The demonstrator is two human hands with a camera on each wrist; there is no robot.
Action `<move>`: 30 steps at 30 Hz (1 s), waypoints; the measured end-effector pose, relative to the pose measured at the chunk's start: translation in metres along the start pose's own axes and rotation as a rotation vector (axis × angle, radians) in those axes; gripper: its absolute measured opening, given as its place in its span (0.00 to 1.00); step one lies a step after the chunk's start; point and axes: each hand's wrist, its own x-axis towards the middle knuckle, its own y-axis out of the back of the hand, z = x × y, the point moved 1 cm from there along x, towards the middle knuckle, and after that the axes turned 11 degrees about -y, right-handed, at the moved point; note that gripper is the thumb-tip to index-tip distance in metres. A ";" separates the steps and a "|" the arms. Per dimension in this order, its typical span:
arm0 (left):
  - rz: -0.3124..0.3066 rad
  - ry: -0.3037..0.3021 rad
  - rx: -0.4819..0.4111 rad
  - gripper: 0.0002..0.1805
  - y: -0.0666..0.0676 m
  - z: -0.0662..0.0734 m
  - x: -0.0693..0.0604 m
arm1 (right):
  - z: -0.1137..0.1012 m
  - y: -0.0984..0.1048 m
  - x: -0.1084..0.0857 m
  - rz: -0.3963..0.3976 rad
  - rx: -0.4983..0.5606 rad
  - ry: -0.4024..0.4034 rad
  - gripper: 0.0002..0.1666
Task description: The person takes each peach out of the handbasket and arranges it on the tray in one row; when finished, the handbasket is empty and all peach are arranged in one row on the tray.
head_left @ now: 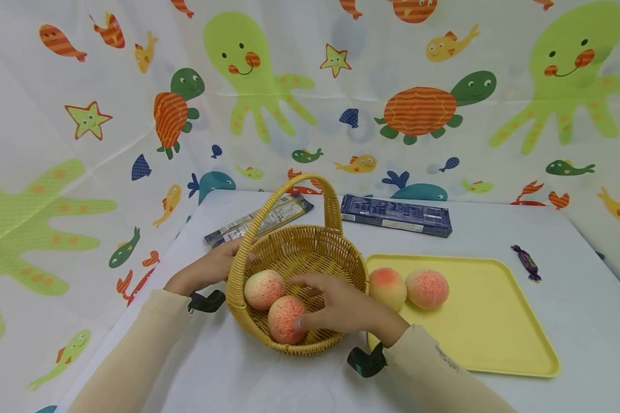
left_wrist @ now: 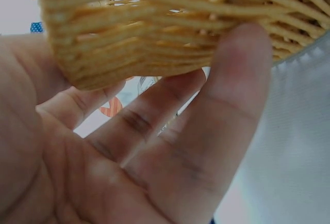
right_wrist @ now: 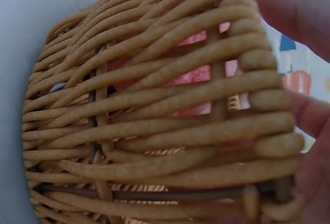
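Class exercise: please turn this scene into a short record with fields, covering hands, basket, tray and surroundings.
Left hand: holds the side of the wicker basket
Right hand: over the wicker basket, at the front peach; contact unclear
Basket contents: front peach, rear peach
Yellow tray: carries two peaches
Right of tray: wrapped candy
Behind: printed packaging, dark blue box
Backdrop: printed sea animals
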 end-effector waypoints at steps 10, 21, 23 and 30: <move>-0.007 0.013 -0.013 0.24 -0.001 0.000 -0.001 | 0.002 -0.011 0.014 -0.103 -0.043 -0.050 0.38; -0.005 0.021 -0.009 0.21 -0.001 -0.001 -0.001 | 0.001 -0.016 0.021 -0.101 -0.080 -0.091 0.40; -0.002 0.024 -0.007 0.20 -0.001 0.000 -0.001 | 0.001 -0.015 0.021 -0.086 -0.086 -0.096 0.39; 0.000 0.022 -0.015 0.24 -0.001 0.000 -0.001 | 0.003 -0.012 0.021 -0.025 -0.038 -0.153 0.33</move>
